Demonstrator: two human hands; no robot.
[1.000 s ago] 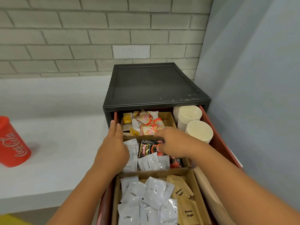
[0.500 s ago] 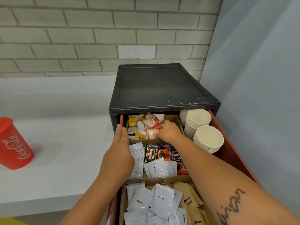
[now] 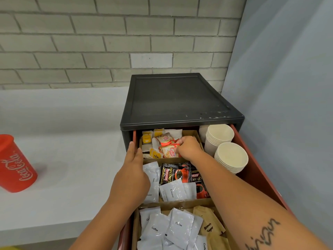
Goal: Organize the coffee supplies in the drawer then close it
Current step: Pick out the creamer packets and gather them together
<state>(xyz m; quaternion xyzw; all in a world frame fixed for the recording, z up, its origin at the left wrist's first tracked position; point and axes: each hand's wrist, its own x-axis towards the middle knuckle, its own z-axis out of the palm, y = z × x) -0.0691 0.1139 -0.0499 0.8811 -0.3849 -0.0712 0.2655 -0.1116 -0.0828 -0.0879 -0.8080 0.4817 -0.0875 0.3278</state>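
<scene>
The red drawer (image 3: 253, 171) stands pulled out of a black cabinet (image 3: 173, 101). Cardboard dividers split it. The back compartment holds yellow tea bags (image 3: 146, 138) and Coffee mate sachets (image 3: 170, 152). My right hand (image 3: 189, 147) reaches into it, fingers curled on a Coffee mate sachet. In the middle compartment lie black Kopiko sachets (image 3: 175, 173) and white Cream sachets (image 3: 173, 192). White Coffee sachets (image 3: 180, 226) and Brown Sugar packets (image 3: 208, 225) fill the front one. My left hand (image 3: 132, 175) rests on the drawer's left wall, fingers straight.
Two stacks of paper cups (image 3: 232, 156) stand along the drawer's right side. A red Coca-Cola cup (image 3: 14, 165) sits on the white counter (image 3: 72, 168) at the left. A grey wall (image 3: 288, 87) runs close on the right, brick behind.
My right hand moved from the middle compartment forward into the back one, among the Coffee mate sachets. My left hand stayed on the drawer's left wall.
</scene>
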